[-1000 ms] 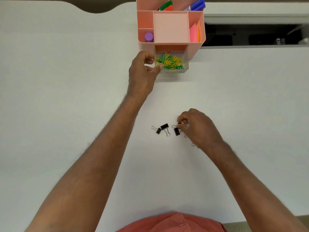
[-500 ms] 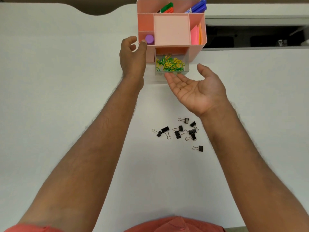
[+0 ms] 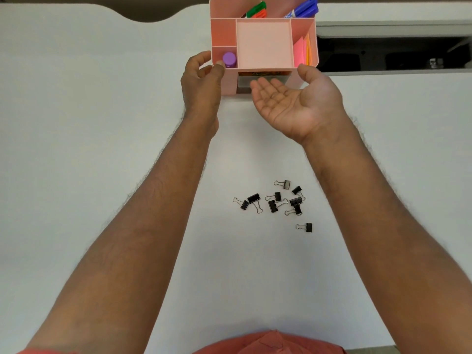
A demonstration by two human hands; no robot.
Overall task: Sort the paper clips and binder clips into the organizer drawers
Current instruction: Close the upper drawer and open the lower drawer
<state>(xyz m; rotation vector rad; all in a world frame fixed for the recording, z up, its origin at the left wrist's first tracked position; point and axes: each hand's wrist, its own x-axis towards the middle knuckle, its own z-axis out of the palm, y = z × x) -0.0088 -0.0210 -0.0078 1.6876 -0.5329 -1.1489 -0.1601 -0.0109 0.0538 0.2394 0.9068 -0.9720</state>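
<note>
While the left hand is gripping the organizer, the right hand is lying spread, palm up, fingertips at the drawer.

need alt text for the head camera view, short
A person's left hand grips the front left corner of a pink plastic desk organizer while the open right hand, palm up, pushes its clear drawer almost shut. Nine small black binder clips lie scattered on the white table.

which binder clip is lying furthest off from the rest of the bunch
The lone binder clip nearest the person, below and right of the cluster; bare table separates it, while the others lie close together.
</note>
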